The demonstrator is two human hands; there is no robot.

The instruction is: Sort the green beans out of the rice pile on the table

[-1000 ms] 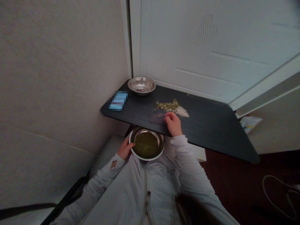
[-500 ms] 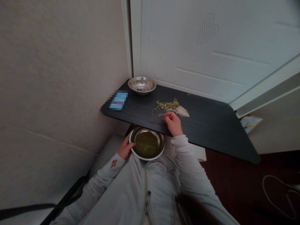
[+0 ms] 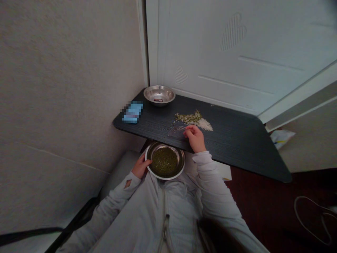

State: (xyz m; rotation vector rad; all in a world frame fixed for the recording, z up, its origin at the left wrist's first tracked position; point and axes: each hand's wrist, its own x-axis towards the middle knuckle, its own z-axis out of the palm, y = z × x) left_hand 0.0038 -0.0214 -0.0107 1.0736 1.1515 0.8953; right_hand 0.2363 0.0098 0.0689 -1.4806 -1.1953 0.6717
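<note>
My left hand [image 3: 140,168] grips the rim of a steel bowl [image 3: 181,165] full of green beans, held just under the near edge of the black table [image 3: 237,140]. My right hand [image 3: 195,137] rests on the tabletop with its fingers closed on a small clear flat piece [image 3: 176,131] that lies against the surface. Just beyond it is a small heap of green beans and white rice [image 3: 195,120], with a few loose grains scattered to its left.
An empty steel bowl [image 3: 159,95] stands at the table's far left corner by the white door [image 3: 237,52]. A blue packet [image 3: 133,111] lies near the left edge. A wall runs along the left. A white cord [image 3: 310,218] lies on the dark floor at right.
My right hand and the clear piece shifted only slightly on the table near the heap. The left hand and its bowl stayed put.
</note>
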